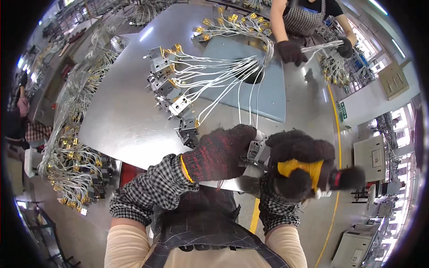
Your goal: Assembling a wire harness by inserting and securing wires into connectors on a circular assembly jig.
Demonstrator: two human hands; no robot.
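My left hand (223,152), in a dark knit glove with red flecks, is closed around a small grey metal block (258,151). White wires run up from it across the table. Close on the block's right is my right hand (299,145), also in a dark glove. Its fingers wrap a black-and-yellow handheld power tool (306,172), partly blurred; its exact kind is unclear. The tool's working end is hidden. Left of the wires, several similar metal blocks (179,106) stand in a curved row, each joined to white wires (214,73).
The wires gather at a dark round opening (249,73) in a blue-grey plate (272,100) on the metal table (120,107). Across the table a gloved co-worker (291,51) holds another wire bundle (326,46). Wire harnesses hang in bulk (73,147) at the left.
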